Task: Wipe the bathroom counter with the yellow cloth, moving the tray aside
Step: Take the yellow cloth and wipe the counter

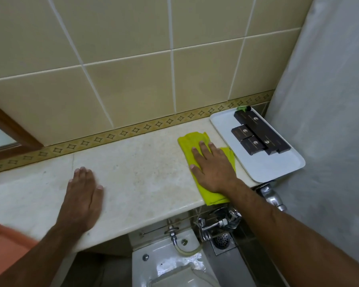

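A yellow cloth (pixel 190 141) lies spread on the pale marble counter (pixel 137 172), right of centre, reaching from near the wall to the front edge. My right hand (pixel 212 166) presses flat on it, fingers apart. Just right of the cloth sits a white tray (pixel 263 168) at the counter's right end, its corner hanging over the edge; several dark boxes (pixel 255 133) lie on it. My left hand (pixel 83 191) rests flat on the bare counter at the left, holding nothing.
A tiled wall with a patterned border (pixel 133 129) backs the counter. A white curtain (pixel 330 121) hangs at the right. Below the counter are chrome taps (pixel 214 224), a floor drain (pixel 222 239) and a white toilet (pixel 166 264). An orange object (pixel 4 245) shows at lower left.
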`<state>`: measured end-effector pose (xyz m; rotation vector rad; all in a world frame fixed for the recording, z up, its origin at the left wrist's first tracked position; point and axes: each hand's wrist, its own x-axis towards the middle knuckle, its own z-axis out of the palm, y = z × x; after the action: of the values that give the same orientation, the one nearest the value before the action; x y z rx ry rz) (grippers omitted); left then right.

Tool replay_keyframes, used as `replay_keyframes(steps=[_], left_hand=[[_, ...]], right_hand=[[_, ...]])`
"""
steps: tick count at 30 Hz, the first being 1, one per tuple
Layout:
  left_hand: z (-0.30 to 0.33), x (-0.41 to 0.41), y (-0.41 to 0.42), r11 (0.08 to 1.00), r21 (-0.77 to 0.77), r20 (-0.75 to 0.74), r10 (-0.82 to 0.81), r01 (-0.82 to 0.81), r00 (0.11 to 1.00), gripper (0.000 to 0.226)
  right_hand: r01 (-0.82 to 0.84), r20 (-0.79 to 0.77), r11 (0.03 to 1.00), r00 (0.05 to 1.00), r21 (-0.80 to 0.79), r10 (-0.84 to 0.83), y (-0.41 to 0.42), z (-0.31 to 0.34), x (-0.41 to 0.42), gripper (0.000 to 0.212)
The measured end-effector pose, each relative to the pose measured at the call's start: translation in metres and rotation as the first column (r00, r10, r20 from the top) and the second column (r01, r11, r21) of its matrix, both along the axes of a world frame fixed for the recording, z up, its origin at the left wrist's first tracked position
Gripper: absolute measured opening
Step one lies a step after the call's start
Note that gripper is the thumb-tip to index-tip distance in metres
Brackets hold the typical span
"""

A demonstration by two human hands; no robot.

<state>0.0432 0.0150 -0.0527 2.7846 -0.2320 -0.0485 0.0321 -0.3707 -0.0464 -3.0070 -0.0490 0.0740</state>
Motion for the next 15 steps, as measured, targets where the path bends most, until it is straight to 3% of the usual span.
replay_keyframes(steps=[6,10,12,13,15], left_hand=[[0.004,-0.002,-0.001,1.000,0.008,-0.026,0.009,-0.009,1.000,0.075],[0.016,-0.004,-0.006,0.974,0.218,-0.010,-0.059,0.060,0.998,0.080],[0.025,0.002,-0.022,0.964,0.262,-0.007,-0.055,0.055,0.998,0.084],[0.032,0.008,-0.035,0.969,0.248,0.010,-0.028,0.025,1.000,0.085],[0.045,0.028,-0.075,0.974,0.228,0.079,-0.028,0.009,0.996,0.081]], right_hand=[[-0.030,0.017,0.999,0.999,0.020,0.029,-0.009,-0.002,-0.006,0.069],[-0.056,0.050,0.993,0.997,0.103,0.052,-0.003,0.020,-0.018,0.067],[0.053,0.238,0.956,0.963,0.287,-0.125,-0.012,0.033,-0.039,0.061],[0.144,0.355,0.906,0.887,0.397,-0.296,-0.018,0.038,-0.051,0.053],[0.373,0.422,0.702,0.597,0.606,-0.682,-0.042,0.038,-0.076,0.039]])
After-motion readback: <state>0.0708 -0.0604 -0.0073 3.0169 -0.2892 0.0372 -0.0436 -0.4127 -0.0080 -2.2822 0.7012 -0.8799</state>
